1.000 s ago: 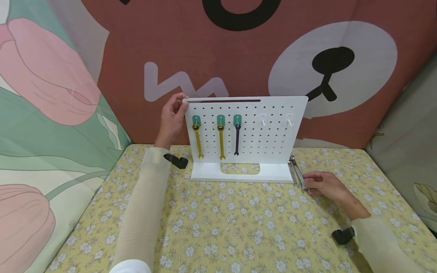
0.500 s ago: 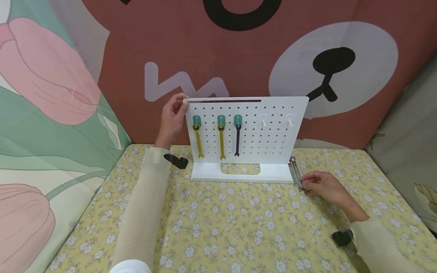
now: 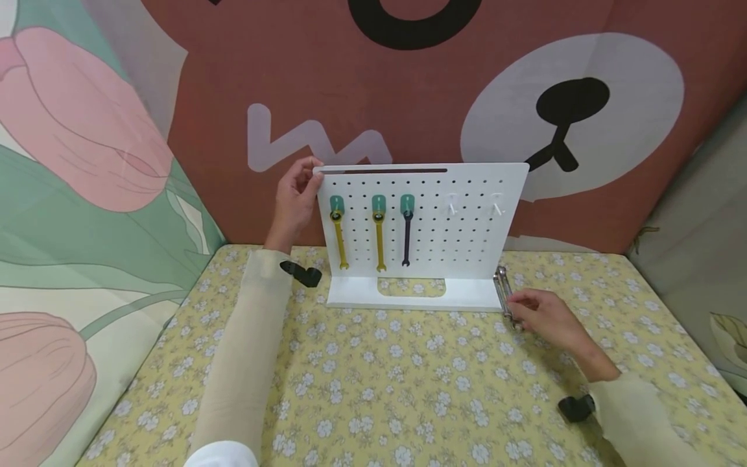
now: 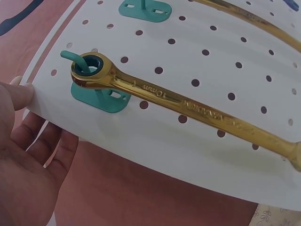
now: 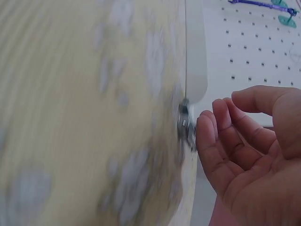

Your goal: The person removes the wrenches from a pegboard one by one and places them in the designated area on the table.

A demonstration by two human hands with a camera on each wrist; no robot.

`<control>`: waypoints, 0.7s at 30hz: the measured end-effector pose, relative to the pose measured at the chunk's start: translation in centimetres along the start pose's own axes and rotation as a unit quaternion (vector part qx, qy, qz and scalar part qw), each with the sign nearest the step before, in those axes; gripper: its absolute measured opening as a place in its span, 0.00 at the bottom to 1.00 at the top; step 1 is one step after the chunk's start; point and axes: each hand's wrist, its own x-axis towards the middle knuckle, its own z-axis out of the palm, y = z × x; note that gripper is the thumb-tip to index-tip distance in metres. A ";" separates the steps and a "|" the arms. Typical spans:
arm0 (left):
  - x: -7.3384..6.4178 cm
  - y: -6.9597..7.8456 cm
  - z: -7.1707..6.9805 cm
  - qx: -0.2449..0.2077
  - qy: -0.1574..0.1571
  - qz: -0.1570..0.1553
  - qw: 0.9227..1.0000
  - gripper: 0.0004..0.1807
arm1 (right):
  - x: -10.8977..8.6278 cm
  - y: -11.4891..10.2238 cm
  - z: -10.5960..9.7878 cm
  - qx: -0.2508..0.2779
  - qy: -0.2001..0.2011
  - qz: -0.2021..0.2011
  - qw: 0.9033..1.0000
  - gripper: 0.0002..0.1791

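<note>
My left hand (image 3: pixel 297 198) pinches the upper left corner of a white pegboard stand (image 3: pixel 467 250), thumb in front and fingers behind. Two gold wrenches (image 3: pixel 340 241) and a dark purple wrench (image 3: pixel 406 241) hang from green hooks on it. In the left wrist view, a green hook (image 4: pixel 75 59) passes through the ring of the nearest gold wrench (image 4: pixel 188 106). Silver wrenches (image 3: pixel 503 285) lie side by side on the table along the stand's right edge. Fingertips of my right hand (image 3: pixel 548 318) are right at their near ends, loosely curled with nothing visible between thumb and fingers.
Two white hooks (image 3: pixel 452 206) on the right part of the board hold nothing. The stand's foot (image 3: pixel 356 295) rests on a yellow floral tablecloth (image 3: pixel 362 383). A printed bear backdrop (image 3: pixel 408 97) rises directly behind the table.
A silver wrench under my right hand has been turned and laid alongside the other. The right hand then shifted slightly left and up along them. My left hand stays on the board.
</note>
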 end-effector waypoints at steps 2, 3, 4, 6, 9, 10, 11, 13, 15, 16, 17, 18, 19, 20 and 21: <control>0.0 0.0 0.0 0.002 0.001 -0.002 1.000 0.11 | 0.2 -0.4 0.4 -0.003 0.002 -0.014 1.000 0.21; 0.0 0.0 0.0 0.002 0.001 -0.003 1.000 0.11 | 0.3 -0.6 0.6 -0.001 0.002 -0.020 1.000 0.20; 0.0 0.0 0.0 0.003 0.001 -0.004 1.000 0.11 | 0.4 -0.8 0.9 0.000 0.001 -0.026 1.000 0.20; 0.0 0.0 0.0 0.003 0.000 -0.005 1.000 0.10 | 0.7 -1.3 1.4 0.003 0.001 -0.035 0.999 0.19; 0.1 0.2 0.0 0.003 -0.002 -0.004 1.000 0.10 | 1.2 -2.0 2.3 0.018 -0.001 -0.049 0.999 0.17; 0.1 0.2 -0.1 0.003 -0.003 -0.004 1.000 0.11 | 1.5 -2.3 2.6 0.021 -0.002 -0.054 0.998 0.17; 0.1 0.2 -0.1 0.002 -0.004 -0.003 1.000 0.11 | 1.7 -2.5 2.9 0.026 -0.002 -0.060 0.998 0.17; 0.1 0.2 -0.1 0.000 -0.006 -0.002 1.000 0.11 | 2.1 -3.1 3.5 0.036 -0.003 -0.071 0.997 0.16; 0.2 0.2 -0.1 0.000 -0.007 -0.003 1.000 0.11 | 2.5 -3.6 4.1 0.043 -0.003 -0.080 0.996 0.16; 0.2 0.2 -0.1 0.001 -0.007 -0.005 1.000 0.11 | 2.8 -3.8 4.4 0.047 -0.004 -0.085 0.995 0.16; 0.2 0.2 -0.1 0.001 -0.007 -0.006 1.000 0.11 | 3.0 -4.0 4.8 0.053 -0.006 -0.086 0.995 0.16; 0.2 0.2 -0.1 0.001 -0.007 -0.008 1.000 0.11 | 3.3 -4.2 5.1 0.057 -0.006 -0.088 0.994 0.16; 0.2 0.2 -0.1 0.002 -0.007 -0.009 1.000 0.11 | 3.5 -4.5 5.4 0.061 -0.005 -0.088 0.994 0.16; 0.2 0.2 -0.1 0.002 -0.008 -0.011 1.000 0.11 | 3.8 -4.7 5.8 0.064 -0.003 -0.087 0.994 0.16; 0.2 0.2 -0.1 0.002 -0.008 -0.013 1.000 0.11 | 4.0 -4.9 6.1 0.067 0.000 -0.087 0.994 0.17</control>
